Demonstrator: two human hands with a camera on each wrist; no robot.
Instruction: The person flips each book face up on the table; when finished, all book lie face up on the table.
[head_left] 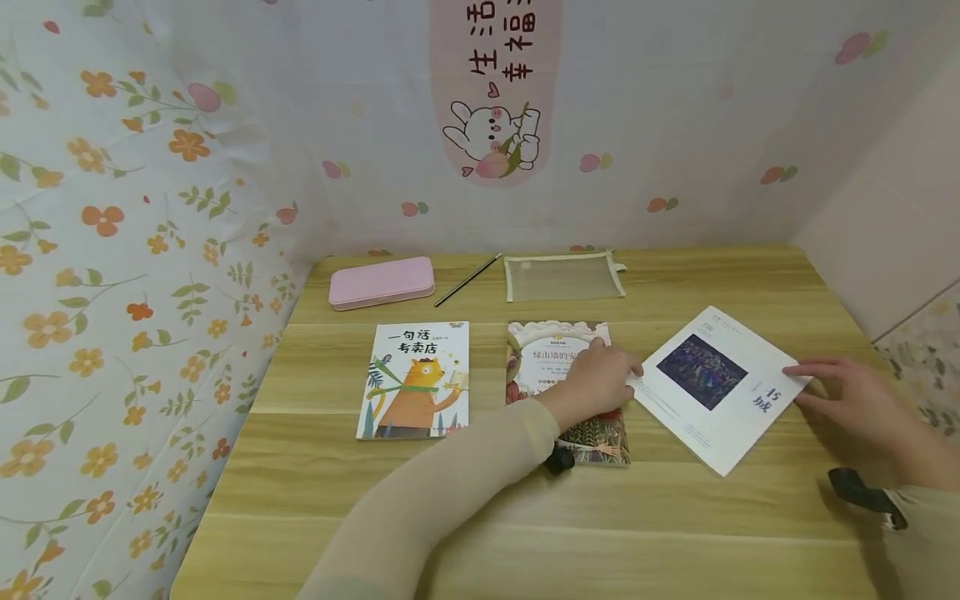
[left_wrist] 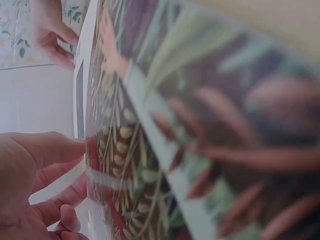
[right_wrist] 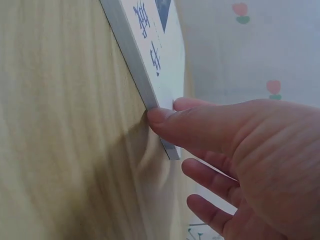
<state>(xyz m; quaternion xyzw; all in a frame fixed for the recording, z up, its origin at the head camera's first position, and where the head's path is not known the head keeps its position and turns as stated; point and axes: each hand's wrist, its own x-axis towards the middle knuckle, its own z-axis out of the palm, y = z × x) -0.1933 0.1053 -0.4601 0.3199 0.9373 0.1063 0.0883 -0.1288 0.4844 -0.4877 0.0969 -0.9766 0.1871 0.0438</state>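
Three books lie on a wooden table [head_left: 525, 517]. My left hand [head_left: 596, 379] rests flat on the middle one, a book with a leafy cover [head_left: 551, 358], its fingertips reaching the left edge of a white book [head_left: 712, 383] lying at an angle. The left wrist view shows that hand [left_wrist: 40, 170] beside the leafy cover [left_wrist: 200, 125]. My right hand [head_left: 832, 387] is at the white book's right corner. Seen from the right wrist, its thumb [right_wrist: 165, 117] presses the white book's [right_wrist: 155, 45] edge and a finger lies on the cover.
A book with an orange animal on its cover [head_left: 416, 383] lies left of the middle book. Along the back sit a pink pencil case [head_left: 381, 282], a dark pencil [head_left: 468, 279] and a mesh pouch [head_left: 564, 277]. Floral cloth walls close in the left and back.
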